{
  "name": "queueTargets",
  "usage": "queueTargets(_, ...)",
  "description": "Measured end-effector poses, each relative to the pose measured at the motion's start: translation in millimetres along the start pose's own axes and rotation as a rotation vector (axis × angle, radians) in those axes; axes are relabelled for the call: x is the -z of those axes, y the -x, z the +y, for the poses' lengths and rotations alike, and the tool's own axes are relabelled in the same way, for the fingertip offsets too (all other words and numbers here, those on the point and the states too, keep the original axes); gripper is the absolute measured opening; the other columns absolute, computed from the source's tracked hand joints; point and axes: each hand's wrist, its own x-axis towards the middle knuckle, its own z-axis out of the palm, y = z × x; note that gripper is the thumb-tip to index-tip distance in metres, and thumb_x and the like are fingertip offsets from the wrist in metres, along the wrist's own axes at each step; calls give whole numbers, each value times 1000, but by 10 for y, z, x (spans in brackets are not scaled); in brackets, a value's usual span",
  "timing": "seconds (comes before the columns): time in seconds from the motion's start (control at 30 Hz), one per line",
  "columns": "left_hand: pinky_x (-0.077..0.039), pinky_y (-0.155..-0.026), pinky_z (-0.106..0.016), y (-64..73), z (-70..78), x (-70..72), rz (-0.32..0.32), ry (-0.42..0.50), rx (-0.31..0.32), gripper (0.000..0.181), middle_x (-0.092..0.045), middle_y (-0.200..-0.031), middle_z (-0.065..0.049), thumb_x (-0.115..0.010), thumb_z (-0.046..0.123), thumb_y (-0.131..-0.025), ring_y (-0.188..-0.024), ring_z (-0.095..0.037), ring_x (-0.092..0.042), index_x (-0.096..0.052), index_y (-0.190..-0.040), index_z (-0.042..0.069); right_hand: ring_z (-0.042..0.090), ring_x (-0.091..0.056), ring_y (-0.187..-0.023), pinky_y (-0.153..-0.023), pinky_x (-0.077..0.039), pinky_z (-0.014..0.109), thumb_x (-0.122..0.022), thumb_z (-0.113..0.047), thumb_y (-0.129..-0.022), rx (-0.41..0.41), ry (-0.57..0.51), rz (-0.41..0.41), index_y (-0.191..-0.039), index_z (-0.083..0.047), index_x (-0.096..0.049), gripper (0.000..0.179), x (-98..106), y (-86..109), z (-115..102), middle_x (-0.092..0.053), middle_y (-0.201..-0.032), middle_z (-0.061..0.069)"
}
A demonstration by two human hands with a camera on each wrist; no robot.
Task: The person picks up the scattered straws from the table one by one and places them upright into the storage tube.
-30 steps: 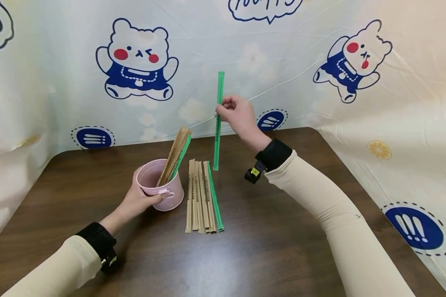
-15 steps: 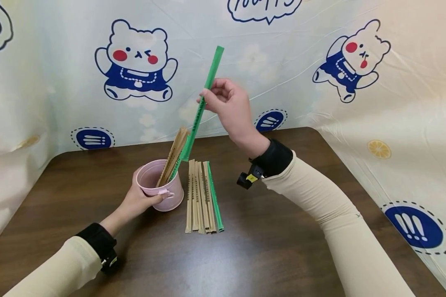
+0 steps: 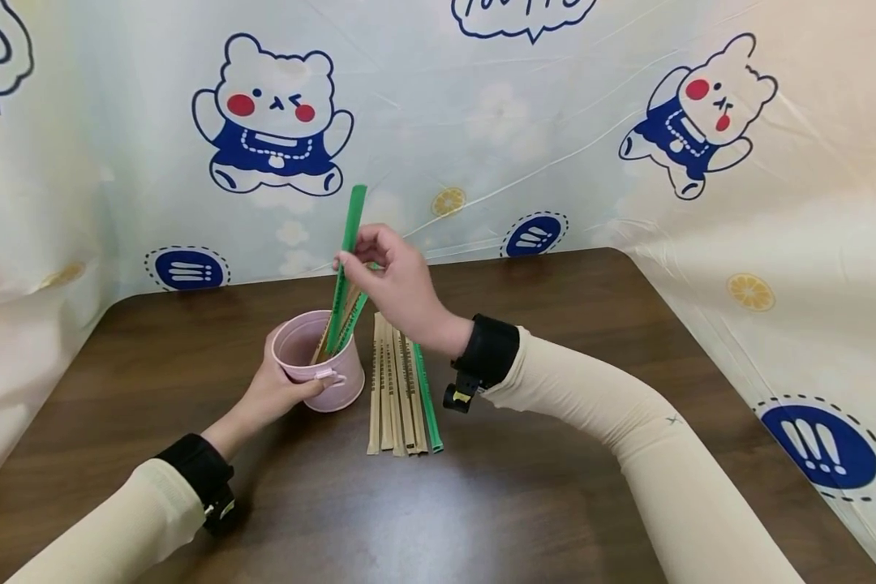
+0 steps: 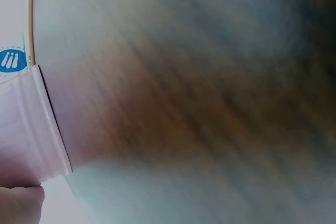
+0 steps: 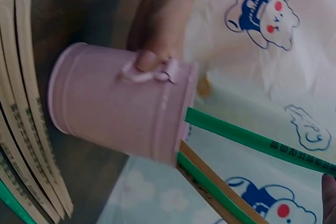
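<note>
My left hand [image 3: 281, 388] grips a small pink bucket [image 3: 347, 384] by its side, thumb near the little handle. Between thumb and fingers, my right hand [image 3: 401, 284] pinches a green paper-wrapped straw [image 3: 354, 217] above the bucket. In the right wrist view this straw [image 5: 236, 136] has its lower end at the bucket's mouth, beside a brown and a green wrapped straw [image 5: 210, 182] leaning out. My right fingers partly hide that bundle in the head view. The left wrist view catches the bucket wall [image 4: 23, 124] and a fingertip.
Right of the bucket, several brown wrapped straws [image 3: 387, 393] lie side by side on the dark wooden table [image 3: 555, 487], with a green one [image 3: 428, 405] at their right end. A bear-printed curtain [image 3: 409, 97] hangs behind the table.
My right hand has moved left and, over the last half second, down, bringing the green straw from beyond the row to the bucket's mouth. My left hand stays on the bucket.
</note>
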Motion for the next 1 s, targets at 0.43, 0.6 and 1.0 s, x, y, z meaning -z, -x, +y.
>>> queueTargets(0.43,-34,-98,-6,-6,4,6,-16,-25,27,96,-32,-152,-19,-77,-1,-81,-125,-1,-36,-16,-155,3,32,-68,-104,-81,-52,13,-56,-5,-103,-86,105,-120,-122,6,-54,22,-209,226,258,-68,-113,24)
queueTargets(0.6,-34,-98,-6,0,7,19,-15,-42,32,97,-32,-151,-21,-77,0,-81,-125,-2,-35,-15,-155,2,32,-67,-105,-79,-48,11,-55,-7,-104,-138,120,-143,-124,5,-53,23,-254,314,394,-66,-113,24)
queueTargets(1.0,-34,-98,-5,-4,-9,2,3,-3,-1,97,-33,-150,-21,-77,-4,-78,-124,0,-38,-16,-154,-1,33,-69,-108,-88,-54,18,-62,-9,-101,-203,151,-123,-116,4,-62,20,-237,436,611,-69,-113,23)
